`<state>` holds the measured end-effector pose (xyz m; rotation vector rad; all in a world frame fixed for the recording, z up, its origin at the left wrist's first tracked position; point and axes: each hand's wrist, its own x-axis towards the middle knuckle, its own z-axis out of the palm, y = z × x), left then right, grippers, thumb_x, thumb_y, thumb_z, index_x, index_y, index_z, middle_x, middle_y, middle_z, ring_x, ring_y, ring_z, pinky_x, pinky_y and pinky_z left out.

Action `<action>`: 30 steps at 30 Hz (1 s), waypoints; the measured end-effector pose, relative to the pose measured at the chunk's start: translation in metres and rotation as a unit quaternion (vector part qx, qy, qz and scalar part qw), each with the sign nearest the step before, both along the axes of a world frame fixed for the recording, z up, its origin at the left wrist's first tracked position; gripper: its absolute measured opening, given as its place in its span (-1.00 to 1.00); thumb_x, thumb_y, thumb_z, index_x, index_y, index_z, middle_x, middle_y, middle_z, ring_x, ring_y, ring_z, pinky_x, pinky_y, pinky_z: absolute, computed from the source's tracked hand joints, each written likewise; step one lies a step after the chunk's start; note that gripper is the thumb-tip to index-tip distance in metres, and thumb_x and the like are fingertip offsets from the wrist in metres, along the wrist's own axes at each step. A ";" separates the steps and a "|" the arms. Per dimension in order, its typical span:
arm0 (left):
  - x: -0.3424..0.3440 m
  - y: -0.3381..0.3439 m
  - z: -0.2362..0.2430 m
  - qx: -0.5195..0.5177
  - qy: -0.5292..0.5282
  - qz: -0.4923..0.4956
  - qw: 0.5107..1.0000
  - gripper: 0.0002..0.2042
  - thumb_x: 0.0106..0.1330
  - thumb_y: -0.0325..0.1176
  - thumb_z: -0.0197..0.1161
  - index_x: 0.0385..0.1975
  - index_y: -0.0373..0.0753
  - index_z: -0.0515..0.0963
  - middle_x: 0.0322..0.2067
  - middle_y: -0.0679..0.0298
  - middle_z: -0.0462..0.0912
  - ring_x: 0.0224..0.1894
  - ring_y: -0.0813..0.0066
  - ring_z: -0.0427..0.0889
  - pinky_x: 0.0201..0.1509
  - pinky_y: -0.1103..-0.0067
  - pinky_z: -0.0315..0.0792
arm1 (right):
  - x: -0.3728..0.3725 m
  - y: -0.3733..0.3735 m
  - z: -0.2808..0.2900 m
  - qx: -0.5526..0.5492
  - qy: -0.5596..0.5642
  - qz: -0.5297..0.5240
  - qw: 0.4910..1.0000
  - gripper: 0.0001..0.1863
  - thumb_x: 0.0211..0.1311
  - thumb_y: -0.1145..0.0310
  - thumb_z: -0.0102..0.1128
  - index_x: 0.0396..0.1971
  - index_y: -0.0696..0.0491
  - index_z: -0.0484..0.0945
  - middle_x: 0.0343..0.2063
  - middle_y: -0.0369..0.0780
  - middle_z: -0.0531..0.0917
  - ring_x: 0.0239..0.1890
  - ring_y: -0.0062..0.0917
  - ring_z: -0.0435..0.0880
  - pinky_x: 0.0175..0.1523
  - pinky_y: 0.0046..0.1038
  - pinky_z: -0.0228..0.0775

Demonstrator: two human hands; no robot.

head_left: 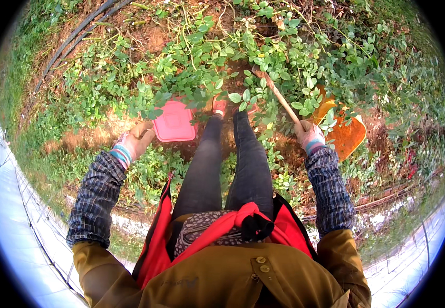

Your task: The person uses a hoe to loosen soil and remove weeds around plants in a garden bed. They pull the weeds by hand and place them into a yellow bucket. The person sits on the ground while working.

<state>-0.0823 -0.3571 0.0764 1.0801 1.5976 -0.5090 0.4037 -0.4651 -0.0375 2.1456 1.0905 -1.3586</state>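
Observation:
My left hand [136, 142], in a pale glove with a striped cuff, is closed at the near left edge of a pink square plastic piece [175, 122] with rounded corners and ridges. Its fingertips meet that edge; leaves cover part of the far side. My right hand [311, 137], gloved likewise, grips the near end of a wooden handle [280, 97]. The handle slants away to the left, and its far end lies among leaves, so the tool's kind cannot be told. Just right of that hand is an orange plastic container-like piece [350, 134], partly behind leaves.
Leafy green bushes [202, 56] fill the ground ahead and to both sides, with reddish soil between them. My legs [204, 159] stand in the middle. Dark hoses [73, 41] curve at the far left; white sheeting [7, 205] lies along the left rim.

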 end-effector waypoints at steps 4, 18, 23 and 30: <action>-0.010 -0.006 -0.010 0.087 0.000 -0.041 0.995 -0.56 0.34 -0.17 0.08 0.12 -0.31 0.37 -0.05 0.08 0.57 -0.02 0.38 0.55 0.09 0.55 0.38 | -0.019 0.011 0.046 0.064 0.057 -0.023 0.996 -0.67 0.23 0.06 0.05 -0.08 -0.15 0.54 -0.39 -0.14 0.65 -0.28 -0.27 0.64 -0.15 -0.29 0.43; 0.003 -0.024 -0.032 0.080 -0.029 0.051 0.995 -0.57 0.34 -0.21 0.07 0.11 -0.36 0.37 0.03 0.07 0.51 0.07 0.37 0.48 0.17 0.52 0.33 | -0.053 0.033 -0.040 0.037 0.065 0.144 0.987 -0.65 0.27 0.00 -0.04 -0.17 -0.07 0.51 -0.35 -0.13 0.66 -0.27 -0.21 0.64 -0.17 -0.21 0.46; -0.002 -0.036 -0.036 0.069 -0.049 0.093 0.992 -0.57 0.33 -0.20 0.07 0.10 -0.33 0.39 0.05 0.07 0.50 0.11 0.31 0.45 0.21 0.51 0.29 | -0.002 0.022 -0.048 -0.051 -0.005 -0.092 0.994 -0.57 0.26 -0.03 -0.05 -0.06 -0.08 0.58 -0.23 -0.11 0.65 -0.17 -0.24 0.62 -0.01 -0.27 0.41; -0.011 -0.071 -0.023 0.084 -0.011 0.095 0.992 -0.64 0.36 -0.26 0.01 0.07 -0.32 0.41 -0.13 0.16 0.60 -0.07 0.42 0.57 0.05 0.54 0.40 | 0.019 0.003 -0.036 0.013 -0.017 -0.027 0.999 -0.58 0.25 -0.03 0.00 -0.11 -0.05 0.59 -0.39 -0.13 0.66 -0.32 -0.29 0.63 -0.17 -0.30 0.42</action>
